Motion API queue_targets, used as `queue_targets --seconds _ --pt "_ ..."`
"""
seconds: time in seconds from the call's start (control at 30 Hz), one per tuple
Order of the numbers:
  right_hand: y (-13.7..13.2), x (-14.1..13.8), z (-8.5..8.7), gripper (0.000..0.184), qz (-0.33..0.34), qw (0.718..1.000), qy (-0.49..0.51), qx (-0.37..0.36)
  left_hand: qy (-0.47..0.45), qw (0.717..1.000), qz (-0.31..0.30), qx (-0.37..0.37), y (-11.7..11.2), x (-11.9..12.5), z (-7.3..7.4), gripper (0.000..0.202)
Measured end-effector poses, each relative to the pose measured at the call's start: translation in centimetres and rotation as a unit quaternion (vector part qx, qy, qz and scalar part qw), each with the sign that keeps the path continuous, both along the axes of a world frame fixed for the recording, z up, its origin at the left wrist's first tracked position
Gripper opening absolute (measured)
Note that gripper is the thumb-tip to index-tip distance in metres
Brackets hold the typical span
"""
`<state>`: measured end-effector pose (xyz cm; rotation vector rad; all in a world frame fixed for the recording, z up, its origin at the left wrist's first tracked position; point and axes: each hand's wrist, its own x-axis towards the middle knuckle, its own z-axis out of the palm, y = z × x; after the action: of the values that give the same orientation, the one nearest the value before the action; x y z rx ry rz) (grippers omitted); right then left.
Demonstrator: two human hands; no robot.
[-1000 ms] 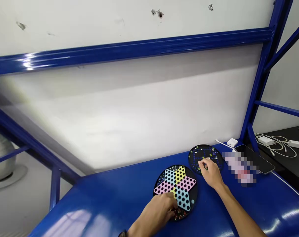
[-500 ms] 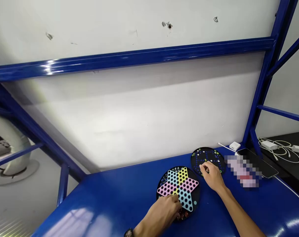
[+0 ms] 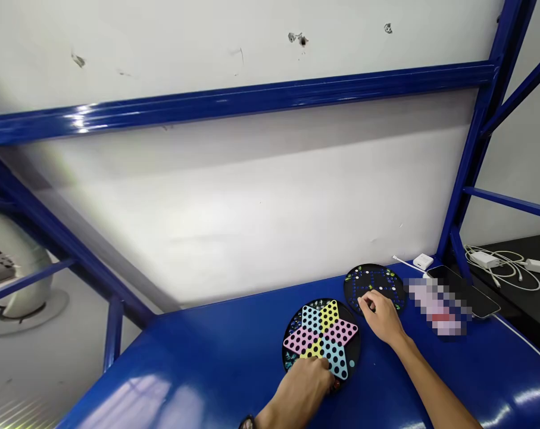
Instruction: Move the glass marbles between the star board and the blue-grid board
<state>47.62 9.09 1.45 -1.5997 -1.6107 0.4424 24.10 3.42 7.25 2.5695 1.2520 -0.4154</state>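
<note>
A round black Chinese checkers board point(image 3: 353, 348) lies on the blue table, its star in pink, yellow and pale blue with dark holes. My left hand point(image 3: 306, 382) is over the board's near edge, fingers curled down and their tips hidden. Beside those fingers a few reddish marbles point(image 3: 336, 385) show in the rim, and dark blue marbles point(image 3: 295, 325) lie along its left side. My right hand point(image 3: 379, 314) rests, fingers closed, at the near edge of a second round black board point(image 3: 356, 277) with blue lines and small white and green marks; whatever it holds is hidden.
To the right of the boards lie a blurred-out pinkish item point(image 3: 434, 305), a black phone point(image 3: 464, 292) and a white charger point(image 3: 423, 261) with a cable. Blue metal bars point(image 3: 234, 102) frame the white wall behind. White cables point(image 3: 506, 265) lie on a dark surface at far right.
My left hand has shifted slightly right along the board's near edge, uncovering more of the star's near yellow point and the lower left rim. My right hand stays nearly still.
</note>
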Motion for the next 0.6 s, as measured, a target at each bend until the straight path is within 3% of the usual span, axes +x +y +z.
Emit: queue_targets --seconds 0.1,0.27,0.4,0.5,0.6 --pt "0.0 -0.1 0.0 0.037 0.003 1.000 0.000 -0.004 0.085 0.996 -0.035 0.020 -0.5 1.3 -0.1 0.036" --pt "0.0 -0.1 0.0 0.035 -0.004 1.000 0.004 -0.006 0.095 0.995 -0.037 0.011 -1.0 1.1 0.5 0.036" --pt "0.2 -0.2 0.0 0.037 -0.014 0.999 0.040 0.008 -0.017 1.000 0.018 -0.014 -0.3 -0.7 1.9 0.028" --pt "0.3 -0.9 0.4 0.044 -0.002 0.989 0.145 -0.010 -0.144 0.986 0.077 0.019 0.9 -1.0 3.0 0.026" --pt "0.0 -2.3 1.1 0.051 0.057 0.942 0.323 -0.066 -0.253 0.955 0.133 0.075 2.4 0.4 3.7 0.024"
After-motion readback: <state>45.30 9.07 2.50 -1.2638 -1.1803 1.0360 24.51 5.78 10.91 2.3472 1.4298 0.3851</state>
